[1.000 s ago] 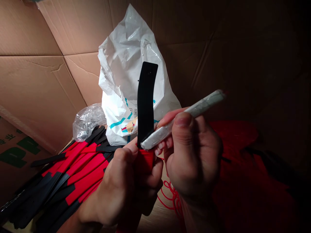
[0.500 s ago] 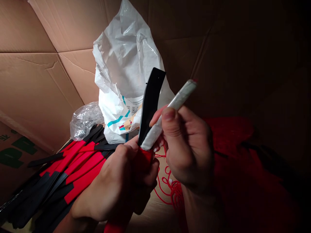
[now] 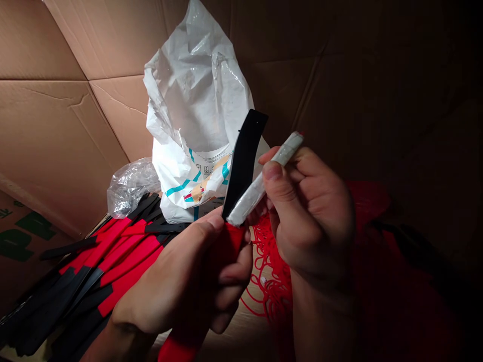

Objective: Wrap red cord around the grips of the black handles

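My left hand [image 3: 169, 276] is closed around a flat black strip [image 3: 245, 156] whose lower part is in a red fabric sleeve [image 3: 228, 244]. The bare black end sticks up past my thumb and curves slightly. Pinched between thumb and fingers of my right hand [image 3: 317, 221] is a slim white stick [image 3: 256, 191], wrapped in something shiny, with a bit of red at its far tip. Its lower end rests at the sleeve's upper edge, beside the strip. The red fabric continues below my left hand.
Several black strips with red sleeves [image 3: 132, 256] lie piled at the left. A white plastic bag [image 3: 204, 110] stands behind my hands, with a crumpled clear bag [image 3: 132, 186] beside it. Tangled red cord [image 3: 275, 286] lies below my right hand. Cardboard walls [image 3: 113, 40] surround the spot; the right side is dark.
Both hands have shifted a little to the right, carrying the strip and the white stick. More of the red cord shows between them. Both grips look the same.
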A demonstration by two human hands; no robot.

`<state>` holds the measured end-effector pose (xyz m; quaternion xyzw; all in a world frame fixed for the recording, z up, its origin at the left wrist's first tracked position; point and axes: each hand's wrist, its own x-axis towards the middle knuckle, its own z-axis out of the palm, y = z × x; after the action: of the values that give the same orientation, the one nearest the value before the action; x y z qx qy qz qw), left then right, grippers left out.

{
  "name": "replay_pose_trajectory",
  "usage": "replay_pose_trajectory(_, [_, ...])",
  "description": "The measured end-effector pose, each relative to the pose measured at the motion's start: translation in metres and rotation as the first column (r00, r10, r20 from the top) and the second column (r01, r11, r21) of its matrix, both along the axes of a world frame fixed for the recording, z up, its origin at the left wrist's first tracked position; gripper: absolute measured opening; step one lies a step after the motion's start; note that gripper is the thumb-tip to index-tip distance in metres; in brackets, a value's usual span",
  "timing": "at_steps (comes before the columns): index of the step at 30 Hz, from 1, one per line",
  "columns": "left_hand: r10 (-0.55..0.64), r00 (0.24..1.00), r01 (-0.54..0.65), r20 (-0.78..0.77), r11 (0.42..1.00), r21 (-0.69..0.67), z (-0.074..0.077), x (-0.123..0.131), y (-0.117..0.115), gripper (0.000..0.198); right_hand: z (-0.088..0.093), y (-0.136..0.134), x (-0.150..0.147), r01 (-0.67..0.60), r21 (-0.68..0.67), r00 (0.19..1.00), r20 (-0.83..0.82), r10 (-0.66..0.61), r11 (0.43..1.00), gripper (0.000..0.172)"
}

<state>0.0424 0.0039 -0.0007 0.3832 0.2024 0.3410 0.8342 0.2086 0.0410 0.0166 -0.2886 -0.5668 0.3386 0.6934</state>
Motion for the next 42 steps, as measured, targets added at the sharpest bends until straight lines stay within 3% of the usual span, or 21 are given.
replay_pose_trajectory(5, [0.041, 0.999, -0.041, -0.007, 0.999, 0.025, 0.006, 0.006, -0.004, 0.023, 0.000, 0.000, 0.001, -0.002, -0.002, 1.000, -0.017, 0.002, 1.000, 0.009])
replay_pose_trajectory(9, [-0.044, 0.990, 0.052, -0.135, 0.997, 0.058, 0.010, 0.010, -0.008, 0.032, 0.004, -0.003, 0.004, 0.007, -0.004, 1.000, -0.019, -0.007, 1.000, 0.013])
replay_pose_trajectory(13, [0.023, 0.987, -0.024, -0.158, 1.000, -0.005, 0.012, 0.008, -0.009, 0.031, 0.004, -0.003, 0.010, -0.002, 0.000, 1.000, -0.004, 0.002, 1.000, 0.011])
replay_pose_trajectory(20, [-0.007, 1.000, 0.008, -0.020, 0.999, 0.051, -0.002, 0.006, -0.005, 0.030, 0.001, -0.002, 0.020, 0.046, -0.005, 0.998, 0.032, -0.046, 0.999, 0.013])
replay_pose_trajectory(27, [0.012, 0.999, -0.009, -0.031, 0.996, 0.089, -0.010, 0.003, -0.003, 0.045, 0.004, -0.004, 0.023, 0.038, 0.011, 0.999, 0.035, -0.038, 0.999, 0.015])
replay_pose_trajectory(37, [0.045, 0.995, -0.040, -0.092, 0.997, 0.061, 0.015, 0.010, -0.009, 0.032, 0.004, -0.002, 0.027, -0.072, 0.033, 0.997, 0.026, 0.071, 0.997, 0.015])
replay_pose_trajectory(42, [0.107, 0.983, -0.097, -0.150, 0.993, 0.073, 0.014, 0.011, -0.010, 0.037, 0.002, -0.002, 0.019, -0.088, -0.021, 0.995, 0.039, 0.089, 0.996, 0.018])
